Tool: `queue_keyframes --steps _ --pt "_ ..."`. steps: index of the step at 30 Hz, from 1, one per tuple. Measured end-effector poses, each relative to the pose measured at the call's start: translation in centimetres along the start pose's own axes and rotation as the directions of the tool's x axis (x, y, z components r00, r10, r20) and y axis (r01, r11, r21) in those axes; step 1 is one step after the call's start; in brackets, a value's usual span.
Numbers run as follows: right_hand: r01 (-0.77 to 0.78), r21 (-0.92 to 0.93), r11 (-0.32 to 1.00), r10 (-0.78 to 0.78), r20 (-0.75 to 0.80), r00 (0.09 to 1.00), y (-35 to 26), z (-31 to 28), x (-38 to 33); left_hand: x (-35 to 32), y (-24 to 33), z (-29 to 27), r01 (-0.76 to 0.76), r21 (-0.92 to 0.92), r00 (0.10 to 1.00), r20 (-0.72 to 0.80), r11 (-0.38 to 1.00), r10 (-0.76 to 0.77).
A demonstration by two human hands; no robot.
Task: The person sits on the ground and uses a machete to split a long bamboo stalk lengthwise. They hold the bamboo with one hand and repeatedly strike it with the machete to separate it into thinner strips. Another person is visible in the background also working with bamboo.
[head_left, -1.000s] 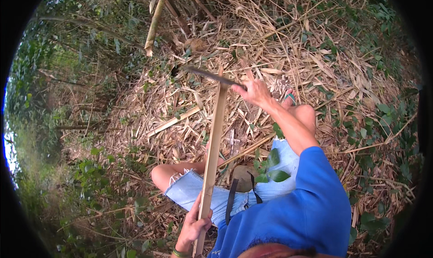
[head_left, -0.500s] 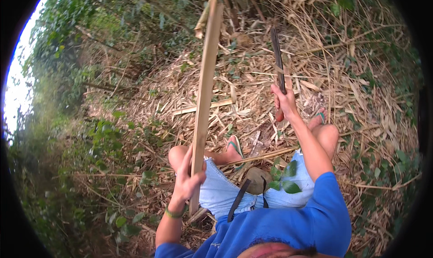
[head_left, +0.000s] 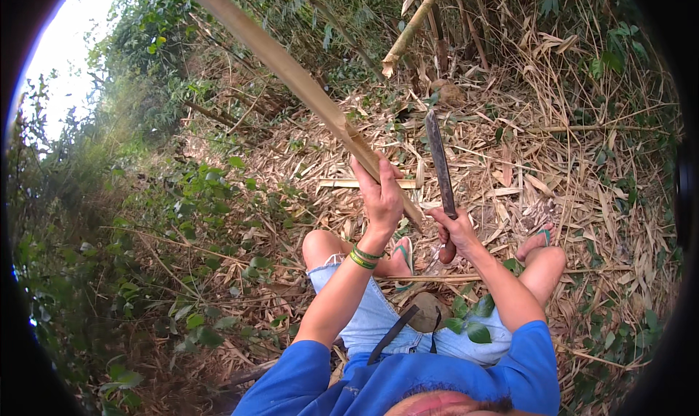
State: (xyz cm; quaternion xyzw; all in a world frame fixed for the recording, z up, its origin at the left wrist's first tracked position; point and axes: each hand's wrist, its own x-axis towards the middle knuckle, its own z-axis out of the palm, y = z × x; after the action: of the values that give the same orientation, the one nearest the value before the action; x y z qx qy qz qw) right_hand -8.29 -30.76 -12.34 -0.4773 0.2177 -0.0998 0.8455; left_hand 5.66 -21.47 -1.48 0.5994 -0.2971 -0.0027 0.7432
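Note:
My left hand (head_left: 381, 196) is closed round a long split bamboo strip (head_left: 291, 77) near its lower end. The strip slants up and away to the left and runs out of the picture at the top. In my right hand (head_left: 457, 230) is a machete (head_left: 439, 161), gripped by its rounded brown handle, the dark blade pointing away from me. The strip's lower end lies close to the machete's handle; I cannot tell whether they touch. A shorter split bamboo piece (head_left: 368, 184) rests on the ground beyond my left hand.
I sit on a rounded stone or stump (head_left: 426, 313); a thin bamboo pole (head_left: 466, 277) crosses before it. Dry leaves (head_left: 502, 168) litter the ground. A cut bamboo stem (head_left: 413, 29) juts in at the top, near a clump of stalks. Green bushes (head_left: 196, 205) grow at the left.
The bamboo strip has gone from nearly upright to slanting left, and my left hand has moved forward and right with it. My right hand has come slightly nearer with the machete.

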Motion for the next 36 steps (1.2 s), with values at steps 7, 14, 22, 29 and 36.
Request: queue_keyframes --steps 7,14,22,29,36 --pt "-0.138 0.249 0.959 0.125 0.068 0.990 1.4 0.7 -0.1 -1.3 -0.1 0.5 -0.008 -0.071 0.999 -0.039 0.997 0.005" --pt "-0.244 0.485 0.840 0.127 0.263 0.956 2.2 0.2 0.0 -0.9 3.8 -2.9 -0.049 -0.110 0.954 0.289 0.993 0.079" --pt "-0.172 0.406 0.898 0.089 0.215 0.973 1.3 -3.3 1.5 15.8 16.6 -11.0 -0.074 -0.561 0.997 -0.020 0.824 0.076" --pt "-0.102 0.388 0.916 0.108 0.007 0.994 1.7 -5.0 3.6 17.3 18.0 -12.5 0.007 -0.597 0.987 -0.126 0.802 -0.103" --pt "-0.218 0.198 0.956 0.273 -0.326 0.905 3.2 -10.1 7.2 13.0 18.5 -13.3 -0.135 -0.487 0.973 -0.230 0.863 0.023"
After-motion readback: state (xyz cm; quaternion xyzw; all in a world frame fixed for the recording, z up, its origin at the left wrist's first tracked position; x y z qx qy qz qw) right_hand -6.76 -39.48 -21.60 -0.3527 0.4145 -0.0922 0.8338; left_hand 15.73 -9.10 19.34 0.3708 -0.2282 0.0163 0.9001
